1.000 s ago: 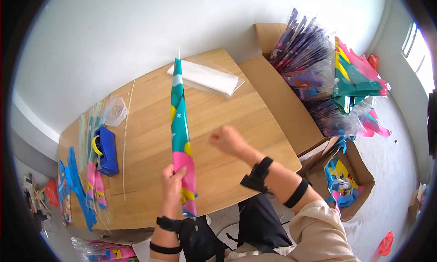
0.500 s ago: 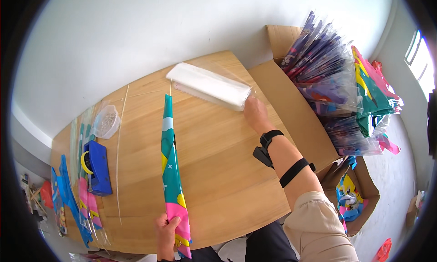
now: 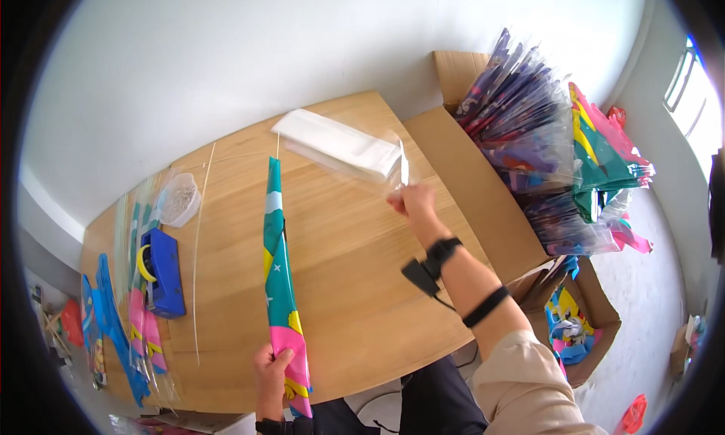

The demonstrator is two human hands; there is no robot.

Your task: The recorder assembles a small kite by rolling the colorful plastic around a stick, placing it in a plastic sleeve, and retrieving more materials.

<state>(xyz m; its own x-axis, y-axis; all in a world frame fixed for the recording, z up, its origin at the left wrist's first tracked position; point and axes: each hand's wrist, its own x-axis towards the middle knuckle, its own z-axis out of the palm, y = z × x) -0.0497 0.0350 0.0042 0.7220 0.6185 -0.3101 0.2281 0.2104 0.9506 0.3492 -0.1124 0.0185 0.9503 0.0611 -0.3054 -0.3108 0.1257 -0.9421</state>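
left hand, grip clamped on a folded pink-and-green sheet, right hand, grip pinched on clear film, white bundle just beyond, worktop beneath

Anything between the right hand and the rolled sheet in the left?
Nothing visible: wooden tabletop shows between the right hand and the rolled green-and-pink sheet in the left hand. The white stack lies off that line.

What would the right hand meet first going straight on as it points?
Probably the white stack, past the clear plastic that the right hand seems to pinch; depth is unclear.
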